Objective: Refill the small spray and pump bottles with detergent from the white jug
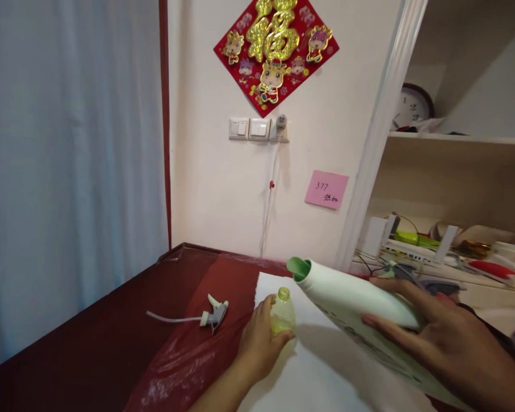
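Observation:
My left hand [264, 337] is wrapped round a small see-through yellow spray bottle [284, 315], which stands upright with its neck uncovered. In my right hand [450, 337] is a large white jug [352, 297] with a green inside at its mouth and dark print on its side. The jug is tilted, its mouth pointing left, above and beside the bottle's neck and apart from it. No stream of liquid shows between them. A grey and white trigger spray head [215, 315] with a thin clear tube lies on the table left of my left hand.
White paper [268, 286] and a red plastic sheet [184, 360] cover part of the dark red table [90, 349]. To the right are shelves [463, 139] with a clock, a router and clutter. A blue curtain [68, 143] hangs at the left; a cable [268, 217] runs down the wall.

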The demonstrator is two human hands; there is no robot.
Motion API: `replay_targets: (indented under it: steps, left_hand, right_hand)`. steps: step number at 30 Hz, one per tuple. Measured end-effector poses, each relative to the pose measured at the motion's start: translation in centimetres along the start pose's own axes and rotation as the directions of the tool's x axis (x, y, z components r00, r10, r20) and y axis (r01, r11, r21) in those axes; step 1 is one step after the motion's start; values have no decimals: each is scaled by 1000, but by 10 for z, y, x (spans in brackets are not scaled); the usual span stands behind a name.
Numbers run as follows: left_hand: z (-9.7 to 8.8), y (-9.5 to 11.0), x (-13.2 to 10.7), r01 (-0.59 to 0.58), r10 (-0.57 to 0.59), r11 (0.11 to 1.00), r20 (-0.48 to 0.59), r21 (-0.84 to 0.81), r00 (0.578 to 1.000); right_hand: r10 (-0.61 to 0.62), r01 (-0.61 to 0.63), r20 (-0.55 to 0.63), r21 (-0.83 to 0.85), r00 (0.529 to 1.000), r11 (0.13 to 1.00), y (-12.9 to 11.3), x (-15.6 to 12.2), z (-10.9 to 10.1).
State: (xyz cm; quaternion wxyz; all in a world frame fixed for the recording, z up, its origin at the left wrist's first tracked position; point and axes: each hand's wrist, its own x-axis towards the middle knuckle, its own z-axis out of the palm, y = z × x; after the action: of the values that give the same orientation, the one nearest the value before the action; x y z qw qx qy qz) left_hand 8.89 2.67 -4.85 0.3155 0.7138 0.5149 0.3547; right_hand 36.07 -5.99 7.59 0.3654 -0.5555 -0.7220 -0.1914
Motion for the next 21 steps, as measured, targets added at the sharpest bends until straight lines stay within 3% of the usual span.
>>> replay_targets:
  steps: [3,10,18,21]
  left_hand:
    - [0,-1,0,-4,4,1000,2,-5,1000]
    - [1,0,0,0,0,1000,-1,-2,1000]
    - [0,1,-2,-6,6,1000,4,-4,1000]
    - [0,0,-2,-17,17,1000,-5,-10,1000]
  right_hand:
    - [-91,94,58,-51,994,994,-2,-9,-3]
    - [-247,243,17,-266,969,933,-3,-17,-3]
    - [-391,378,30,-334,920,864,-14,-11,-2]
    - [-381,375,48,-321,923,870,-13,-10,0]
